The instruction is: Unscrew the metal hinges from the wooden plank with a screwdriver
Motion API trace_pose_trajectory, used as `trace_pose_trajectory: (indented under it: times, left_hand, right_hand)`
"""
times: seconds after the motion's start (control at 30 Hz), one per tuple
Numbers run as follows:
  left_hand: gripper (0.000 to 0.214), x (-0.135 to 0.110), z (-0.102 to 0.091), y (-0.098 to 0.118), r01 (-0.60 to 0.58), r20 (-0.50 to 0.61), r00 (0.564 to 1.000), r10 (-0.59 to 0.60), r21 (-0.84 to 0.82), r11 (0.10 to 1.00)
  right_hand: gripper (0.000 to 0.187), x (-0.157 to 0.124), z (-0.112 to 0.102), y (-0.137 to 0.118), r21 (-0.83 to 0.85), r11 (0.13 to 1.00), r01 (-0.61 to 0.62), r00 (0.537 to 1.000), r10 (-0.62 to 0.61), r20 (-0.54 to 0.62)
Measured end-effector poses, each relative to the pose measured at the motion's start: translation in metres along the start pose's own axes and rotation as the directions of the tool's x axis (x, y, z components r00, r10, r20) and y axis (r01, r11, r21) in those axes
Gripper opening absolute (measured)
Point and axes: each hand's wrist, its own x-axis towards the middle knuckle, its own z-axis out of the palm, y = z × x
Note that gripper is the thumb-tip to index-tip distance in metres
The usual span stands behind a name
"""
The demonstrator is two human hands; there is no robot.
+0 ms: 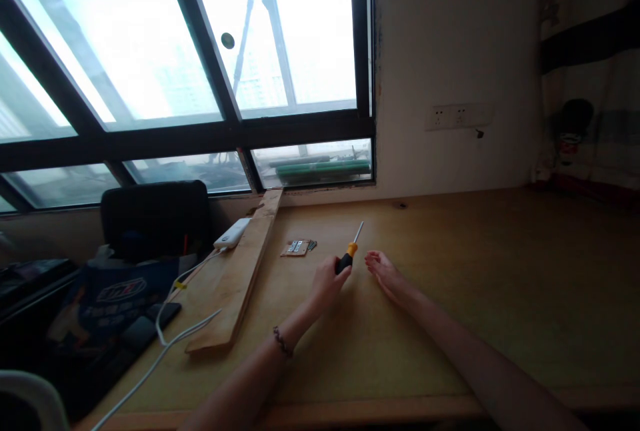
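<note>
My left hand (pixel 326 282) is closed around the black and yellow handle of a screwdriver (pixel 353 248), whose metal shaft points up and away from me. To its right, my right hand (pixel 385 272) is held apart from the tool, with its fingers loosely extended and nothing visible in them. Beyond my left hand, a small wooden piece (pixel 286 251) lies on the table with what looks like a metal hinge (pixel 297 246) on it. Several small dark screws (pixel 313 244) lie at its right edge.
A long wooden board (pixel 235 284) lies along the left of the wooden table (pixel 450 251). Beside it are a white power strip (pixel 233 234) and a white cable (pixel 150 368). A black chair (pixel 155 218) stands at the left. Wall sockets (pixel 457 116) are behind the table.
</note>
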Motion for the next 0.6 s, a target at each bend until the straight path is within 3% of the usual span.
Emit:
trace_pose_trajectory:
  times: [0.1, 0.23, 0.6]
  left_hand:
    - [0.029, 0.005, -0.015, -0.022, 0.101, -0.061, 0.994, -0.091, 0.196, 0.975]
    - [0.033, 0.008, -0.023, -0.042, 0.213, -0.083, 0.977, -0.196, 0.327, 0.921]
    - [0.036, 0.009, -0.021, -0.050, 0.241, -0.057, 0.970, -0.237, 0.374, 0.896]
  right_hand:
    - [0.038, 0.008, -0.010, 0.001, -0.089, 0.996, -0.008, 0.997, 0.001, -0.079]
    - [0.033, 0.010, -0.015, 0.000, -0.072, 0.997, -0.026, 0.993, 0.017, -0.121]
    - [0.023, 0.006, -0.014, -0.005, -0.022, 0.996, -0.087, 0.985, 0.083, -0.151]
